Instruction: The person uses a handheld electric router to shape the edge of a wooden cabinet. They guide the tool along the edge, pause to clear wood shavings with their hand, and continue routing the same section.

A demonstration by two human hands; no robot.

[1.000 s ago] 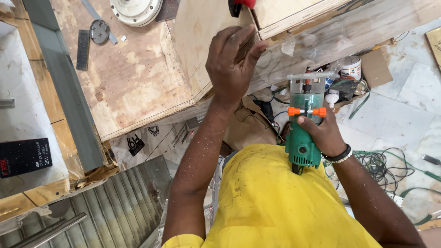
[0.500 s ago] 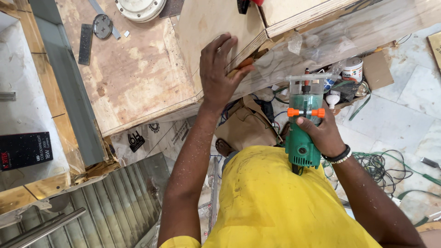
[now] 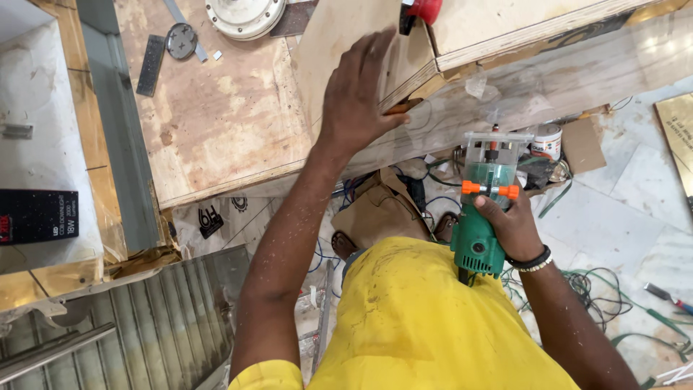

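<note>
My left hand rests palm down on a plywood board that lies on the plywood worktop, fingers spread over its edge. My right hand grips a green trim router with a clear base and orange knobs, held upright in front of my yellow shirt, apart from the worktop's edge. A thick wooden plank runs along the front of the bench, just above the router.
A white round disc, a small saw blade and a dark flat bar lie at the back of the worktop. A red knob sits at the top. Cables, a small tin and cardboard cover the tiled floor.
My left hand has slid left and down across the board and now lies flat on it. The router in my right hand has hardly moved.
</note>
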